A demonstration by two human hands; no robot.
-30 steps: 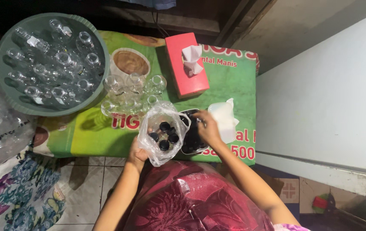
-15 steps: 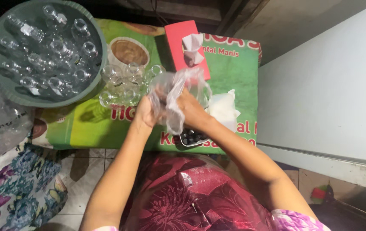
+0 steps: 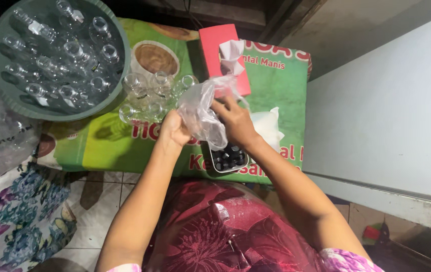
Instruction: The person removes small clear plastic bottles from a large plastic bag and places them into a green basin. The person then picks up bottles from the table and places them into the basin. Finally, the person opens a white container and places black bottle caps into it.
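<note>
Both my hands hold a crumpled clear plastic bag (image 3: 203,108) above the green table cover (image 3: 276,85). My left hand (image 3: 174,128) grips its lower left part in a fist. My right hand (image 3: 235,121) pinches its right side, fingers spread upward. The bag looks empty and is lifted up. Below it a small metal tray (image 3: 229,158) holds several small black caps. A group of small clear glass bottles (image 3: 152,93) stands just left of the bag.
A round green basin (image 3: 9,95) with several clear bottles lies at the upper left. A pink tissue box (image 3: 215,45) stands behind the bag, a white plastic bag (image 3: 271,126) to its right. Clear plastic is heaped at far left. A grey-white wall runs along the right.
A second ago the bag held black caps over the tray; it has since been lifted and emptied, and the caps now lie in the tray. Both hands stay on the bag.
</note>
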